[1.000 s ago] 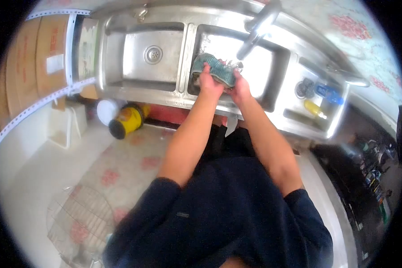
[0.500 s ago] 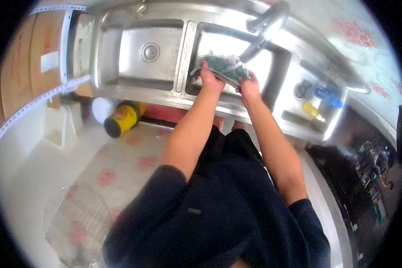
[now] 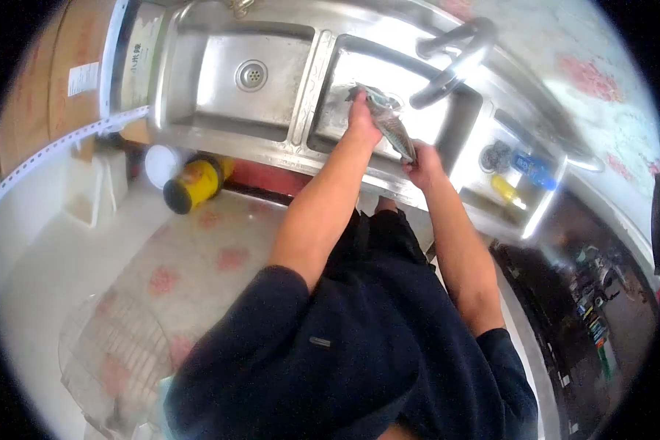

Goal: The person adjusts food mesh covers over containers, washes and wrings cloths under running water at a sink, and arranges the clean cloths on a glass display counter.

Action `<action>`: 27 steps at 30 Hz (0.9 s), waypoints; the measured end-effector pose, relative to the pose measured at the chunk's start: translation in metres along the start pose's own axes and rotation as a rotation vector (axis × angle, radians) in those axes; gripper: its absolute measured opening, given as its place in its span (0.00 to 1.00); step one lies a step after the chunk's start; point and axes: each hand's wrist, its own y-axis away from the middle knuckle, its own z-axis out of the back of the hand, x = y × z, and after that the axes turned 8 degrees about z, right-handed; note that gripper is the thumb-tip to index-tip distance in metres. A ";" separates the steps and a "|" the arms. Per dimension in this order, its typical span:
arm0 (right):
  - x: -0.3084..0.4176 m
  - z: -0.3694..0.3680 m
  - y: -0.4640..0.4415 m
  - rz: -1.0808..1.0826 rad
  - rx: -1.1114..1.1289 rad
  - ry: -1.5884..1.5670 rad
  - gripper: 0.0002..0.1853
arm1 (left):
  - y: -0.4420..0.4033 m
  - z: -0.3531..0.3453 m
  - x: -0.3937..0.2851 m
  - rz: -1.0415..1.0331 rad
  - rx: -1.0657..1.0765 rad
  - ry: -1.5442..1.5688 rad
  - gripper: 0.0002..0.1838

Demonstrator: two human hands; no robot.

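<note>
A limp, green-grey cloth (image 3: pixel 394 128) hangs between my two hands over the right basin (image 3: pixel 455 125) of a steel sink. My left hand (image 3: pixel 362 121) is closed on its upper left end, with the thumb on top. On the lower right end, my right hand (image 3: pixel 424 165) is closed near the basin's front rim. The cloth slants down from left to right and looks folded or bunched. A curved metal faucet (image 3: pixel 458 67) reaches over the basin, just right of the cloth. I see no clear water stream from its spout.
The left basin (image 3: pixel 220 88) has a round drain. On the right ledge lie a scouring pad (image 3: pixel 496 157), a blue packet (image 3: pixel 534 170) and a yellow bottle (image 3: pixel 507 192). A yellow-black canister (image 3: pixel 194 185) lies below left, near a wire rack (image 3: pixel 114 352). Cardboard boxes (image 3: pixel 59 81) stand left.
The cloth has gone from spread out under the faucet to narrower and slanted. My right hand has moved down and right. The water stream at the spout no longer shows.
</note>
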 end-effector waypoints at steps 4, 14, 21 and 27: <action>0.001 -0.024 0.008 -0.045 0.041 0.066 0.10 | 0.006 0.023 -0.023 -0.032 -0.073 -0.076 0.26; -0.011 -0.095 -0.017 -0.006 0.157 -0.154 0.17 | 0.044 0.035 -0.044 -0.183 0.068 -0.008 0.22; 0.002 -0.093 -0.028 0.403 -0.231 0.580 0.21 | 0.045 0.029 -0.035 -0.326 -0.171 -0.120 0.19; 0.009 -0.090 0.020 0.597 -0.206 0.436 0.17 | -0.029 0.065 -0.018 -0.170 -0.108 -0.161 0.15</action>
